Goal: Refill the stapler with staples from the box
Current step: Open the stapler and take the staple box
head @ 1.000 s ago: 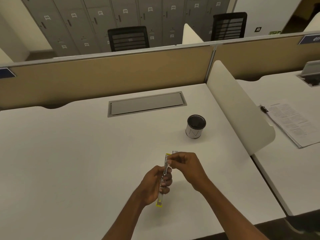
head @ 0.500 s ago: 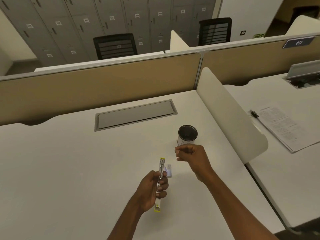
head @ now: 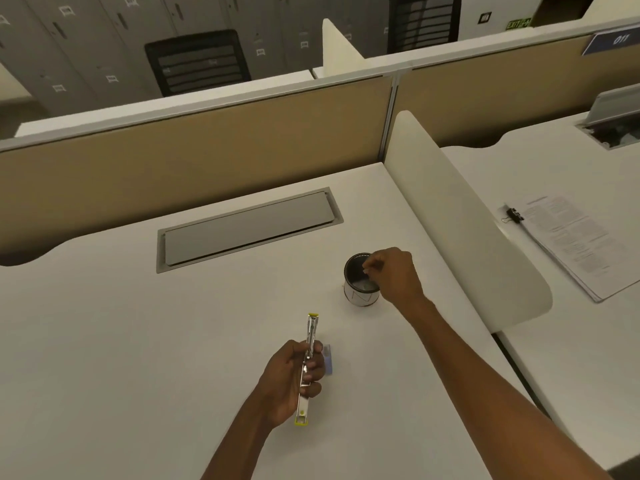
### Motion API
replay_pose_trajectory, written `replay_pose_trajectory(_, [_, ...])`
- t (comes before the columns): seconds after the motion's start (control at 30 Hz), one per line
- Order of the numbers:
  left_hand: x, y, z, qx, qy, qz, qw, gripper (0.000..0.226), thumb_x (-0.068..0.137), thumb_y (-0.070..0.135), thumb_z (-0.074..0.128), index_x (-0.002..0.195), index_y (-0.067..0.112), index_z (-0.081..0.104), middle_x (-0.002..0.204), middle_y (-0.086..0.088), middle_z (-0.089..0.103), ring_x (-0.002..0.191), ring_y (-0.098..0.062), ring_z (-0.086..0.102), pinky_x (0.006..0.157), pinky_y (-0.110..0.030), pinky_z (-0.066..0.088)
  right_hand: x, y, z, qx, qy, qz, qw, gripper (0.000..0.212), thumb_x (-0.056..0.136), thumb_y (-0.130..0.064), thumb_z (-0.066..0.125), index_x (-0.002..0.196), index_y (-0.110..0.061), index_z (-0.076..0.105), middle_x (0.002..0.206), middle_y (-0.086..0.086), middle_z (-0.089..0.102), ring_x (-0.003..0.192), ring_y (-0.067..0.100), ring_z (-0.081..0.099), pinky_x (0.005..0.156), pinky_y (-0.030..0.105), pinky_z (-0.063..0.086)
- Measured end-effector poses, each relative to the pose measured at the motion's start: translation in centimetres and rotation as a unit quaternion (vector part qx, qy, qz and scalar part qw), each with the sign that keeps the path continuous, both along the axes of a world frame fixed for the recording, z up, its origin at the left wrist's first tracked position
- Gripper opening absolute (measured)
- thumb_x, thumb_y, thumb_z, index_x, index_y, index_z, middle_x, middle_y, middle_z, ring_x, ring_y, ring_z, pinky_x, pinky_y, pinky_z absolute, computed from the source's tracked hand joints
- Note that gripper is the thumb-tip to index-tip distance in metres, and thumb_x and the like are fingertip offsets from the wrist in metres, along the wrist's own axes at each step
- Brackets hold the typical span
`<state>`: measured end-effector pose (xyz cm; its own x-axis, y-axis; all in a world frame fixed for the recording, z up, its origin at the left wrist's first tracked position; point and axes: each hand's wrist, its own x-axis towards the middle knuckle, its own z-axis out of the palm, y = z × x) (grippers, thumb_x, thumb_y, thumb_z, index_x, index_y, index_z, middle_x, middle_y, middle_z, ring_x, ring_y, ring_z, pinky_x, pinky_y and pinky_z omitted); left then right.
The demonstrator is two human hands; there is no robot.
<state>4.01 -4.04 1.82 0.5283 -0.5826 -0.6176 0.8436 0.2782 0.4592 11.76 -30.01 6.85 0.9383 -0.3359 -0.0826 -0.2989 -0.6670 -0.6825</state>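
We've got the opened stapler gripped in our left hand while our right hand fingers pinch something tiny over the cup, probably dropping leftovers before grabbing fresh staples.

1. Stapler: shiny metal, yellow plastic ends.
2. Desk: smooth matt white.
3. Cup, beyond stapler: white outside, dark glossy inside.
4. Partition: tan, cloth-like.

You face a white desk backed by a tan partition; grey lockers and a black chair stand at eleven o'clock, a second desk at three o'clock
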Motion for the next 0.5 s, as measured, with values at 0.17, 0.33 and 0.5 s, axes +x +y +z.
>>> replay_pose_trajectory(0.17, [1.1, -0.4, -0.2, 0.012, 0.018, -0.002, 1.0, 0.019, 0.092, 0.024, 0.049, 0.093, 0.01, 0.061, 0.073, 0.001, 0.029, 0.061, -0.015, 0.017, 0.048, -0.025, 0.017, 2.9, 0.9, 0.1, -0.214, 0.185, 0.196, 0.939, 0.036, 0.087, -0.005, 0.073, 0.123, -0.004, 0.068, 0.123, 0.013, 0.069, 0.11, 0.028, 0.068, 0.092, 0.03, 0.054])
replay_pose_trajectory(0.33, [1.4, -0.4, -0.5, 0.007, 0.021, -0.003, 1.0, 0.02, 0.094, 0.024, 0.047, 0.095, 0.01, 0.061, 0.074, 0.0, 0.027, 0.06, -0.014, 0.019, 0.046, -0.025, 0.019, 5.8, 3.4, 0.7, -0.327, 0.408, 0.326, 0.787, 0.027, 0.104, -0.013, 0.05, 0.081, -0.003, 0.059, 0.093, 0.007, 0.055, 0.075, 0.022, 0.056, 0.087, 0.029, 0.041])
replay_pose_trajectory(0.5, [1.3, 0.3, -0.8, -0.011, 0.012, -0.01, 1.0, 0.02, 0.087, 0.026, 0.06, 0.098, 0.009, 0.059, 0.081, -0.002, 0.019, 0.059, -0.014, 0.022, 0.047, -0.025, 0.021, 6.7, 4.2, 0.0, -0.424, 0.493, 0.399, 0.646, 0.04, 0.107, -0.021, 0.043, 0.068, -0.012, 0.043, 0.092, 0.002, 0.052, 0.071, 0.018, 0.045, 0.11, 0.029, 0.039])
